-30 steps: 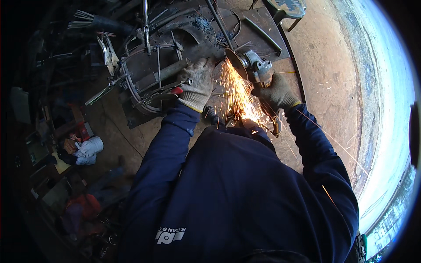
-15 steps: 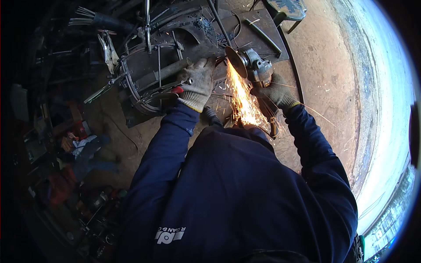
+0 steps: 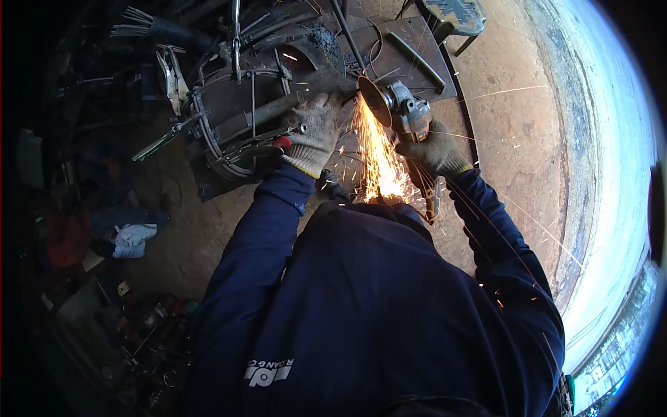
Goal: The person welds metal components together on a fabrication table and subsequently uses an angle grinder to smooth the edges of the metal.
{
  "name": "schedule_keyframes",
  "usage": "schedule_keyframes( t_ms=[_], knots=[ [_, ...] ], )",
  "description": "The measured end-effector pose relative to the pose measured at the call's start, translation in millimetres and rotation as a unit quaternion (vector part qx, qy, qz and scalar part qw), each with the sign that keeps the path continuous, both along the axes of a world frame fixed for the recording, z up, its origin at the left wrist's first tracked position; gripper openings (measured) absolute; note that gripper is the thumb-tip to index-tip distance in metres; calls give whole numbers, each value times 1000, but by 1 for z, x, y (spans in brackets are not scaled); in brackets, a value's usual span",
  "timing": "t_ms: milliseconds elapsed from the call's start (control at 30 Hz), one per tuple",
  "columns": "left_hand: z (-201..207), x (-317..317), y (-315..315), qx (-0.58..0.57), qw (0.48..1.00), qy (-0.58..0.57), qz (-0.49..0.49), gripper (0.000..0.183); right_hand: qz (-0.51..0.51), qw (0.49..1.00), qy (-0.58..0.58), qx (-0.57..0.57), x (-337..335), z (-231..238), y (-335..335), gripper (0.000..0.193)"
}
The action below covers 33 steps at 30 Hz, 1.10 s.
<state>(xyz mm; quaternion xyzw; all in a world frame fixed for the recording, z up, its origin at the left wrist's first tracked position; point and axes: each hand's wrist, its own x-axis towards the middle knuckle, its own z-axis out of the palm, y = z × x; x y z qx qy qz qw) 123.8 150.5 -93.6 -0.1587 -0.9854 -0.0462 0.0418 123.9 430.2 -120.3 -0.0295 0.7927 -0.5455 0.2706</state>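
Observation:
My right hand [image 3: 439,148], in a grey knit glove, is closed round the body of an angle grinder [image 3: 415,115]. The grinder's thin brown disc [image 3: 375,101] stands nearly upright. A bright stream of sparks [image 3: 381,163] falls from its left edge toward me. My left hand [image 3: 313,132], gloved too, has its fingers curled round a small dark metal piece [image 3: 347,98] whose end meets the disc; most of it is hidden. Just left of that hand lie a grey pipe [image 3: 260,117] and a tool with a red grip [image 3: 282,142].
A curved frame of metal rods [image 3: 201,121] with locking pliers [image 3: 172,82] clamped on it lies at the left of the metal worktop [image 3: 417,35]. A loose rod [image 3: 417,61] rests farther back. A stool [image 3: 455,15] stands at the far right. Another person's white shoe [image 3: 134,240] shows at left.
Sparks now spread wider, some reaching my right sleeve. Both hands and the grinder have hardly moved. At the left, the other person has shifted, and a white shoe shows more plainly.

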Motion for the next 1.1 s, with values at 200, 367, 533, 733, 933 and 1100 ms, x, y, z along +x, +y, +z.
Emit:
schedule_keyframes(
  t_ms=[200,367,533,733,933,1100],
  knots=[
    [-5,-3,1,5,1000,4,-9,40,-21,999,3,-24,7,14,-3,51],
    [-10,-5,0,11,1000,7,-15,40,-3,999,-25,20,2,19,-3,55],
    [-15,-5,0,14,1000,13,-23,40,2,999,-19,43,-3,13,-1,67],
    [-20,-6,-3,25,998,41,-42,39,16,996,-66,49,-9,12,-1,67],
    [-15,-5,-4,11,1000,3,-25,42,18,998,-25,46,-4,10,0,65],
    [-11,-4,-2,1,999,-33,-1,43,0,999,-32,38,-1,18,-3,59]
  ],
)
